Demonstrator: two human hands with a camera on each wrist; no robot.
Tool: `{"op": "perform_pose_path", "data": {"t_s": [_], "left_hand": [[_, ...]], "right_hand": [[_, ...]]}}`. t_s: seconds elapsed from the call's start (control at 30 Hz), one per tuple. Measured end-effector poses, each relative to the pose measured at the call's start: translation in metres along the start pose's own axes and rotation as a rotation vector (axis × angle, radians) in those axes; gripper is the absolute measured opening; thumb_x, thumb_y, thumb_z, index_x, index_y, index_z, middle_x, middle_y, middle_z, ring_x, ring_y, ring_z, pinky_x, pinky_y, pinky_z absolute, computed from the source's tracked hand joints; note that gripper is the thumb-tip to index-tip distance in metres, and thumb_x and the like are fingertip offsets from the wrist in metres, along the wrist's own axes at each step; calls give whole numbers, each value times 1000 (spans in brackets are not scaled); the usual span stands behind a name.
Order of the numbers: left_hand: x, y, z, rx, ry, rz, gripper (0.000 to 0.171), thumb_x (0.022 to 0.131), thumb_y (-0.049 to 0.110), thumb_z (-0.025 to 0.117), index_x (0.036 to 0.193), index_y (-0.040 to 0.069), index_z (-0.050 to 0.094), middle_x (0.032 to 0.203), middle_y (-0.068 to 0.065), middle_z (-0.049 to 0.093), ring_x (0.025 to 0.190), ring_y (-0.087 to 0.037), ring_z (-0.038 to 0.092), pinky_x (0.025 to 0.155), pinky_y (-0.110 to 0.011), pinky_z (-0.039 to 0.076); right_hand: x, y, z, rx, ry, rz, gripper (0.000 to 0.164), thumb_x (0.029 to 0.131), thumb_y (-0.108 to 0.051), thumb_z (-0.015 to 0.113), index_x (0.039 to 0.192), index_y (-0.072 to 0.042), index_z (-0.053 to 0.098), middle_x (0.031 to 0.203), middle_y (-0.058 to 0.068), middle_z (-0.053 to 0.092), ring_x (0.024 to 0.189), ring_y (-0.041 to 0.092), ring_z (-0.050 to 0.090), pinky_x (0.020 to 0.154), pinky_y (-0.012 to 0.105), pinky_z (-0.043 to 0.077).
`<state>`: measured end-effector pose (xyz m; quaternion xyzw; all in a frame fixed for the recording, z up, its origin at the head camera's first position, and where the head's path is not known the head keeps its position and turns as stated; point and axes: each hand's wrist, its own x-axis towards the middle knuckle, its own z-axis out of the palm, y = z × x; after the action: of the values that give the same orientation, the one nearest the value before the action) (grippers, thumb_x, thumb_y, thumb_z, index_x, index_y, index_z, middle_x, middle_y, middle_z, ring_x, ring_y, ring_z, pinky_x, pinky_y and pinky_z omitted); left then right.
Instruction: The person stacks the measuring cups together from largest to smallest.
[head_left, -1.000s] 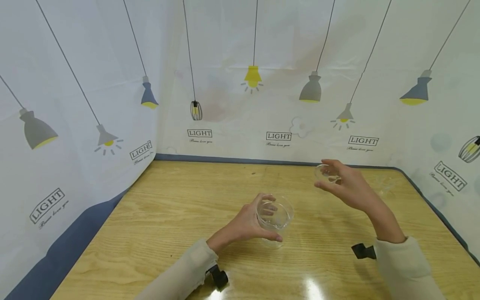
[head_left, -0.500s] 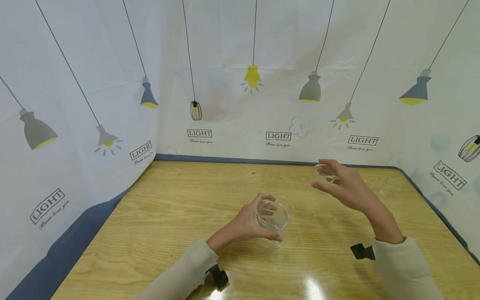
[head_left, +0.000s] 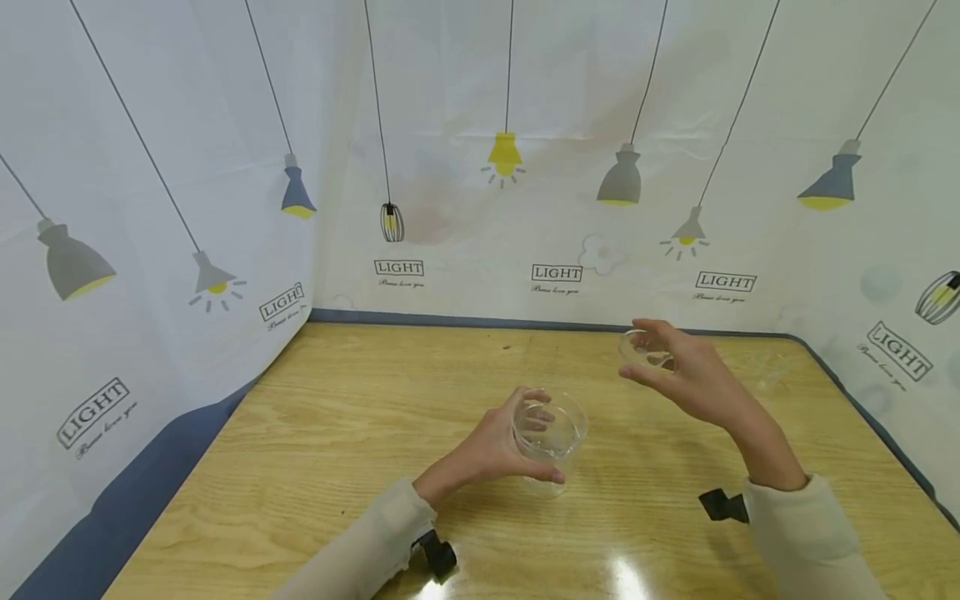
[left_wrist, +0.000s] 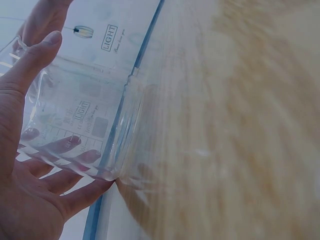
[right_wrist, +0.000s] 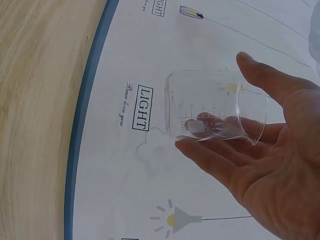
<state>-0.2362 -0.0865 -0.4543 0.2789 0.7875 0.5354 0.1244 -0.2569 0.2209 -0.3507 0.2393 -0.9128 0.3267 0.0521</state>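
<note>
A clear glass beaker (head_left: pixel 551 433) stands upright at the middle of the wooden table. My left hand (head_left: pixel 498 442) grips it round the side, thumb on the near side and fingers round the far side. In the left wrist view, the beaker's (left_wrist: pixel 75 110) printed marks show through the glass, and its base is down at the tabletop. Farther right and back, my right hand (head_left: pixel 693 375) holds a smaller glass beaker (head_left: pixel 636 348) raised above the table. The right wrist view shows this small beaker (right_wrist: pixel 207 107) with graduation lines, a white patch and a pouring lip, between thumb and fingers.
Faint transparent glassware (head_left: pixel 767 367) sits at the table's back right, behind the right forearm. A white curtain (head_left: pixel 465 217) printed with lamps rises along the back and sides of the wooden table (head_left: pixel 337 400). Black wrist mounts (head_left: pixel 435 554) hang beneath the sleeves.
My right hand has drifted slightly left with the small beaker, towards the larger one. The left hand and its beaker have stayed in place.
</note>
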Motion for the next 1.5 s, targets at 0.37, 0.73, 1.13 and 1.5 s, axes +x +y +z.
{"op": "perform_pose_path", "data": {"t_s": [0.37,0.73,1.13,1.5], "left_hand": [[1,-1,1,33,0,0,101,71,27,98,153,17,38,146,-13,62,133,-30,62,100,-29,56],[1,0,1,19,3,-7,99,71,25,97,151,18,39,145,-14,63,132,-31,62,101,-31,56],[1,0,1,18,-1,0,99,72,26,97,151,18,39,145,-14,63,133,-31,62,100,-30,56],[2,-2,0,21,-3,4,100,72,26,97,152,16,38,145,-15,62,133,-32,62,99,-27,55]], "right_hand": [[-3,-6,-2,-2,2,0,68,101,-32,70,155,-4,39,140,22,63,123,44,64,95,60,55],[-4,-10,-2,-9,-3,-12,69,101,-36,69,156,-6,40,140,21,63,122,43,65,95,60,56],[-4,-15,2,6,4,-39,69,99,-34,71,154,-5,41,137,21,65,117,44,69,94,60,56],[-3,-21,5,11,-18,-57,69,99,-35,72,154,-6,41,137,22,65,119,46,67,95,61,56]]}}
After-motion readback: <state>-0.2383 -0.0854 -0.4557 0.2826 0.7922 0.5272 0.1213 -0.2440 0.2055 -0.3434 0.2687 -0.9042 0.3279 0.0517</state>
